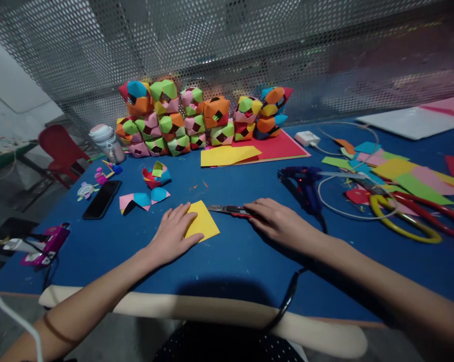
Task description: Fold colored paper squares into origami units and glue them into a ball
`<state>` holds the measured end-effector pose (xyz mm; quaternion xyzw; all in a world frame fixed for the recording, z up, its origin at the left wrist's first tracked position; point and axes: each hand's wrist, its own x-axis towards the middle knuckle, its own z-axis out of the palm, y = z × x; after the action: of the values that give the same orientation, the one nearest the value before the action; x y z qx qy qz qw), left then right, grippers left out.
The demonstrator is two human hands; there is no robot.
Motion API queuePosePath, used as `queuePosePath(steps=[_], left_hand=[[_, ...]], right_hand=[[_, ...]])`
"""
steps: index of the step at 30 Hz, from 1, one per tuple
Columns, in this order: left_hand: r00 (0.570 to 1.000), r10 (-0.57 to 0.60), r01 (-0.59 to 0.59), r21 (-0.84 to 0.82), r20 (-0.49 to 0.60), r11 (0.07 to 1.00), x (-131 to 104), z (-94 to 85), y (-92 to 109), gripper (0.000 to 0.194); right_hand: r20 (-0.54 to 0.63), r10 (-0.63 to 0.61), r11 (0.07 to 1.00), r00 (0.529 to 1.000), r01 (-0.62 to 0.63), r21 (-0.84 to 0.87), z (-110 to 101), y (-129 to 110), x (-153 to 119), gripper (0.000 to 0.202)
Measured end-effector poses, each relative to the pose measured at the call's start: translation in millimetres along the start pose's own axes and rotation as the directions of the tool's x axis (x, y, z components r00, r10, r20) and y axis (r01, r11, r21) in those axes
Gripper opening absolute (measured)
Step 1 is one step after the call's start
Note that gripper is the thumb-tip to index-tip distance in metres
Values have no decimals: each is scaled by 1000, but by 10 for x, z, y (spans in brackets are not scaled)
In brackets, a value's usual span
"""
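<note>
A yellow paper square (204,222) lies on the blue table (227,261), turned so one corner points away. My left hand (177,231) rests on its left part with fingers spread, thumb near the lower edge. To the right of the paper, my right hand (274,216) has its fingers wrapped round the handle end of a utility knife (232,209). The blade end points left, close to the paper's upper right edge. Folded pink and blue paper pieces (140,199) sit beyond my left hand.
Stacked paper balls (174,125) line the back. A glue gun (305,183) with its cord, yellow-handled scissors (403,221), red-handled scissors (434,203) and paper scraps (411,176) are at right. A phone (102,199), a bottle (108,142) and a power strip (51,246) are at left.
</note>
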<state>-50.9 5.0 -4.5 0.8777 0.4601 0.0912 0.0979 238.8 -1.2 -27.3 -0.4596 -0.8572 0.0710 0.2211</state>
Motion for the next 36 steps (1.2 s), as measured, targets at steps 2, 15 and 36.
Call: queuePosePath(steps=[2,15,36], left_hand=[[1000,6,-6,12,-5,1000,-4,16,-12,53],[984,98,-89,65,-152,994,-29,23,-8,54],[981,188,-192,89,45,977,79,-105,-58,39]], right_hand=[[2,-2,1000,1000,2,14,4,-7,-2,29],[-112,31,999,993,-27,38,-11,-30,-11,31],[87,-56,988,995,42,150,-155,-73,-362,32]])
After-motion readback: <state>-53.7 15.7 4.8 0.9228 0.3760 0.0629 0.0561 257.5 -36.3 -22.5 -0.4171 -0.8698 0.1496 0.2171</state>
